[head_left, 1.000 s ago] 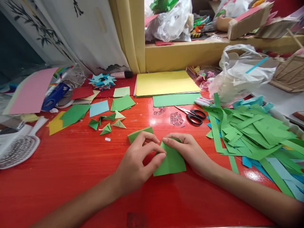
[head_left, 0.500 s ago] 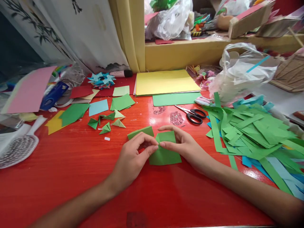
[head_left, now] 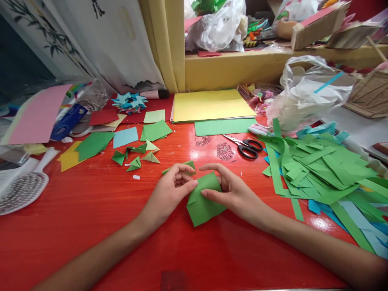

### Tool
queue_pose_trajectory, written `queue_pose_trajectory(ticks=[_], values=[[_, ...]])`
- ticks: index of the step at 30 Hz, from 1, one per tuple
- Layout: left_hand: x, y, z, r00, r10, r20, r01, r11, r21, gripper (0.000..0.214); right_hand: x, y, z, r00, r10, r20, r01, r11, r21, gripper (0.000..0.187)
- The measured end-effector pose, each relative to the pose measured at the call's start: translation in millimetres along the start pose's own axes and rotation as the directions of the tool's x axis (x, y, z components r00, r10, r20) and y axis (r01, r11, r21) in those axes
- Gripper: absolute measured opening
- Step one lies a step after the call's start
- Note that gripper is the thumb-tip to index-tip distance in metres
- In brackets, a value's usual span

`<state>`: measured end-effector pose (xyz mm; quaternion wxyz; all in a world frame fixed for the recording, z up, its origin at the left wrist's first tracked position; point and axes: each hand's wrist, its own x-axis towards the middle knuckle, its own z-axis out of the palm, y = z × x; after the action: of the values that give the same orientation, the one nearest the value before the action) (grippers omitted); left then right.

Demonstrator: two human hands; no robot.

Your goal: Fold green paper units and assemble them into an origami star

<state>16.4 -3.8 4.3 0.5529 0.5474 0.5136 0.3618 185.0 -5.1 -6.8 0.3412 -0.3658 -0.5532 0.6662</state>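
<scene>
Between my hands a creased green paper square is held tilted above the red table. My right hand grips its right side, thumb on top and the other fingers partly hidden behind it. With thumb and curled fingers, my left hand pinches the paper's upper left edge. Another green paper piece lies just behind my left hand, mostly covered by it. Beyond, to the left, lie several small folded paper pieces in green and pale yellow.
Black-handled scissors lie behind my right hand. A heap of green paper strips covers the right side. At the back are a yellow paper stack and green squares. A white hairbrush rests at far left.
The green square has turned and tilted, its lower corner now nearer to me. My left hand has shifted slightly left and up, covering more of the paper piece behind it.
</scene>
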Motion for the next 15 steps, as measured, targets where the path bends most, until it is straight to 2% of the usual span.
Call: queue_pose_trajectory(ticks=[7, 11, 15], values=[[-1, 1, 2.9, 1.0, 0.029, -0.008, -0.029, 1.0, 0.004, 0.021, 3, -3, -4, 0.993, -0.009, -0.121, 0.007, 1.0, -0.018, 0.036], [-2, 1, 3.9, 0.999, 0.021, 0.031, -0.02, 0.999, -0.025, 0.021, 5, -7, -9, 0.973, -0.044, -0.225, 0.036, 0.999, -0.037, 0.042], [-3, 1, 3.4, 1.0, 0.026, 0.01, -0.026, 0.999, 0.024, 0.021, 6, -8, -11, 0.975, -0.049, -0.219, 0.043, 0.999, -0.033, 0.049]])
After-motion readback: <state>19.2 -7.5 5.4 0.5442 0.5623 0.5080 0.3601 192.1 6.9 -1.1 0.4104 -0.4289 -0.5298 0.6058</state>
